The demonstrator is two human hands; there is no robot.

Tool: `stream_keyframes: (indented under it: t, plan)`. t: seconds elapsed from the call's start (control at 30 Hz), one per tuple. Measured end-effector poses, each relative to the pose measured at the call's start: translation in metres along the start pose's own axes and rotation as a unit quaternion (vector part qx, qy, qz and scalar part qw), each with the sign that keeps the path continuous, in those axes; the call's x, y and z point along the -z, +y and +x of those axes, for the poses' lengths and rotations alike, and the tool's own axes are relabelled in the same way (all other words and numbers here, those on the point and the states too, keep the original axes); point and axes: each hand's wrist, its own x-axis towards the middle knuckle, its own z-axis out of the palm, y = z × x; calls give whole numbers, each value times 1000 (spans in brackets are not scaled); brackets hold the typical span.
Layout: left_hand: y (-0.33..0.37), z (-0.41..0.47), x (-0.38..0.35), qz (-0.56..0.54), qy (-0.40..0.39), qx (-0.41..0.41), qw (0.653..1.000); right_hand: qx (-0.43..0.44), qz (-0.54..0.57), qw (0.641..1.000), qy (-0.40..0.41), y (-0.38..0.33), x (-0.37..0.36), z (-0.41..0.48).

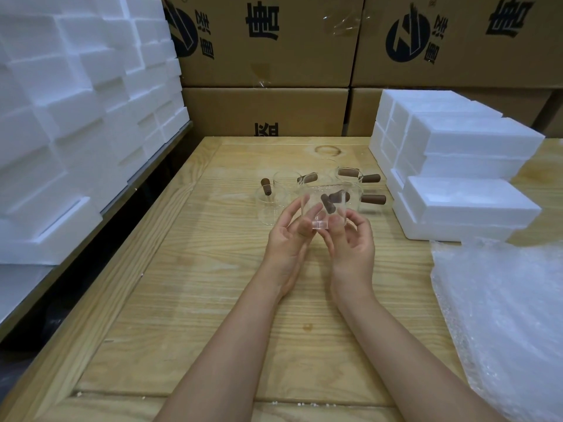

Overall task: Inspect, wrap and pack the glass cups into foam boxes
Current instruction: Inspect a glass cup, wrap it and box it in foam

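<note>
A clear glass cup (323, 205) with a brown wooden handle is held up above the wooden table (213, 300), between both hands. My left hand (289, 236) holds its left side with the fingers along the glass. My right hand (353, 239) grips the right side, thumb on the base. Behind it several more glass cups (274, 202) with brown handles stand on the table. White foam boxes (457, 178) are stacked at the right. A pile of bubble wrap (502, 315) lies at the near right.
A tall stack of white foam pieces (76, 117) fills the left side on a metal shelf. Brown cardboard cartons (268, 56) with black print form a wall behind the table.
</note>
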Motion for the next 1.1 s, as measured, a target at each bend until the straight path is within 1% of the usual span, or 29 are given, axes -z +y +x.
stream_keyframes:
  t: [0.2,0.37,0.57,0.67,0.73,0.83,0.93,1.1]
  plan:
    - [0,0,1,10,-29,23,999,-54,60,997,11,0,0,5]
    - [-1,0,4,44,-23,-2,999,-44,8,999,-9,0,3,5]
    - [-2,1,5,49,6,-28,998,-13,-36,999,31,-2,7,7]
    - [-5,0,4,50,16,-34,998,-2,-61,998,8,-5,6,7]
    - [-6,-1,2,50,25,-39,998,-2,-49,999,-3,-5,5,6]
    - [-8,0,1,49,23,-34,998,-10,-8,1000,9,-9,5,8]
    - [-6,0,-1,42,10,-9,999,-34,35,999,16,-14,7,11]
    - [-4,-2,-4,42,-25,13,999,-71,63,995,17,-13,8,15]
